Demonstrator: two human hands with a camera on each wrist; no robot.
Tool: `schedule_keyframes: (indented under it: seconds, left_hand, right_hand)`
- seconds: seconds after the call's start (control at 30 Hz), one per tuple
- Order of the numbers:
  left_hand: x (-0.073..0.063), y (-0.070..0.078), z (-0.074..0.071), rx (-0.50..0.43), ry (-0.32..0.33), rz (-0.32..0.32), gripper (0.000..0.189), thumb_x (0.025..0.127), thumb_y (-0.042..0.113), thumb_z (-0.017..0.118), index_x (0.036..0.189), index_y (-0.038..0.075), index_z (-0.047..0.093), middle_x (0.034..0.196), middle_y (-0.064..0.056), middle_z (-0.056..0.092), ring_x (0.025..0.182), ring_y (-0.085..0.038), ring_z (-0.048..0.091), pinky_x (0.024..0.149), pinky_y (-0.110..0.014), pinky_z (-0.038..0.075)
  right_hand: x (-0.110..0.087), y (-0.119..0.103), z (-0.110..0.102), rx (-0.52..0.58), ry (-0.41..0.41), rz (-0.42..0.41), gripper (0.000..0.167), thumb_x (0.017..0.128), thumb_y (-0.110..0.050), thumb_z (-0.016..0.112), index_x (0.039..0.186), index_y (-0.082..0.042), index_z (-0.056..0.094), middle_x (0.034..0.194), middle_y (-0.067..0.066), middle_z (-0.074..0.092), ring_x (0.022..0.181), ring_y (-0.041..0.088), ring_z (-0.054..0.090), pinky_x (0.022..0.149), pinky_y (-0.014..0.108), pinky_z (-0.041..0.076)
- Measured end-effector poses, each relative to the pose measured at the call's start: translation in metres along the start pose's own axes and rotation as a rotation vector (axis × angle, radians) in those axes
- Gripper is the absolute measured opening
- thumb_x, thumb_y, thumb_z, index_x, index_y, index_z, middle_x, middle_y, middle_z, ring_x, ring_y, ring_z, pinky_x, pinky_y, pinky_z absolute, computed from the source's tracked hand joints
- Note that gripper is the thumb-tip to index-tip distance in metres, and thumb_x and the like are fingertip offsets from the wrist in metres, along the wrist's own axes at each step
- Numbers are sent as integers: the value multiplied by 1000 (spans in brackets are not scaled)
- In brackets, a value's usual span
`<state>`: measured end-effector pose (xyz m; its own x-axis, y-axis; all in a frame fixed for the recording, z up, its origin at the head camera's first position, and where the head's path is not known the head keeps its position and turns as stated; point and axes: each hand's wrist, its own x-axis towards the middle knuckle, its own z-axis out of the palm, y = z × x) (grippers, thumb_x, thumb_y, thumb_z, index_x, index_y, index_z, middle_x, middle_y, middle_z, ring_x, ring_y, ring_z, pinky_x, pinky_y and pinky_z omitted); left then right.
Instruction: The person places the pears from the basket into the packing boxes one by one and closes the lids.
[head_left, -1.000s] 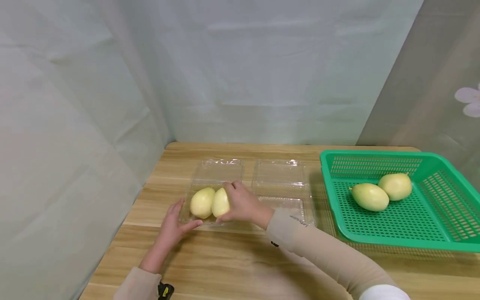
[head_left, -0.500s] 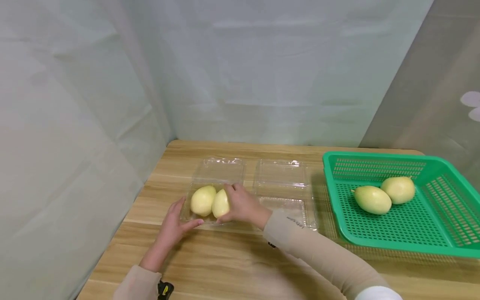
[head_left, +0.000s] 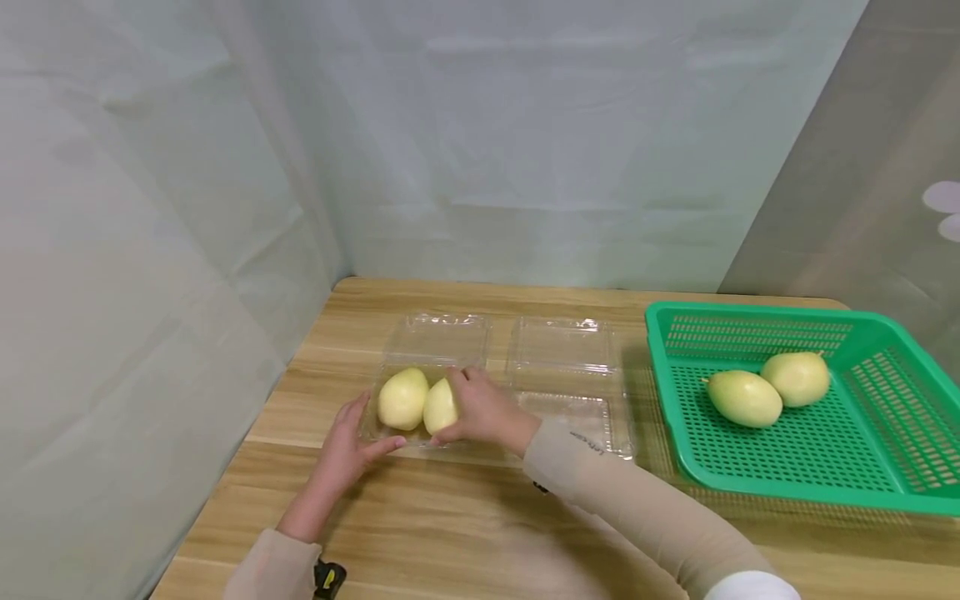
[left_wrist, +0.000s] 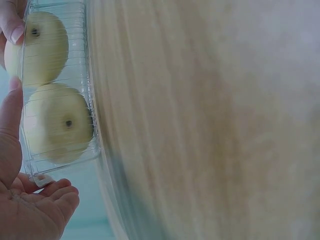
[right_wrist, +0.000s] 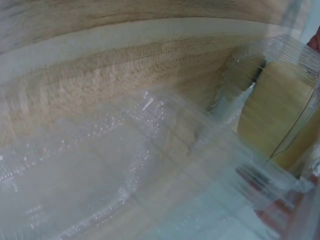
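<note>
Two pale yellow-green melons sit side by side in an open clear plastic container (head_left: 384,417) on the table. My right hand (head_left: 483,410) grips the right melon (head_left: 440,407) from its right side, thumb in front and fingers at the back. The other melon (head_left: 402,400) lies close against it on the left. Around the container's left front corner is my left hand (head_left: 347,446), its thumb at the near rim and its fingers along the left side. The left wrist view shows the thumb (left_wrist: 11,115) on the rim and the melon ends (left_wrist: 60,122) through the ribbed wall.
A second clear container (head_left: 566,408) lies with its lid folded back, right of the first. Further right stands a green mesh basket (head_left: 810,467) holding two melons (head_left: 744,398). A pale curtain (head_left: 525,167) hangs behind the wooden table (head_left: 435,517).
The head view has shifted slightly. In the container, the left melon has moved a little to the left. Both hands stay in nearly the same places.
</note>
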<state>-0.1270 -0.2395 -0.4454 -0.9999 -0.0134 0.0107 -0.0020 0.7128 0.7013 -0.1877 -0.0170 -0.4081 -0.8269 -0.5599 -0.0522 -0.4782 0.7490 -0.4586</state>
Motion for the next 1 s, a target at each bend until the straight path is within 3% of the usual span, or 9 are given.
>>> schedule_keyframes:
  seconds: [0.4, 0.67, 1.0]
  left_hand:
    - [-1, 2, -1, -8, -15, -27, 99, 77, 31, 79, 144, -14, 21, 147, -36, 23, 135, -52, 24, 111, -60, 25]
    - [0, 3, 0, 6, 1, -2, 96, 77, 27, 79, 143, -15, 23, 145, -37, 26, 133, -52, 27, 110, -60, 26]
    - [-1, 2, 0, 17, 17, 24, 96, 76, 28, 80, 141, -16, 24, 143, -39, 28, 131, -54, 29, 108, -62, 28]
  right_hand:
    - [1, -3, 7, -62, 68, 45, 99, 65, -56, 80, 141, -7, 39, 125, 14, 53, 101, 23, 58, 67, 32, 56]
    - [1, -5, 9, -81, 85, 58, 95, 64, -54, 82, 136, -7, 42, 123, 15, 53, 104, 25, 56, 72, 36, 56]
    - [0, -6, 7, -29, 83, 61, 96, 65, -60, 79, 136, -7, 41, 128, 18, 52, 112, 29, 54, 82, 42, 56]
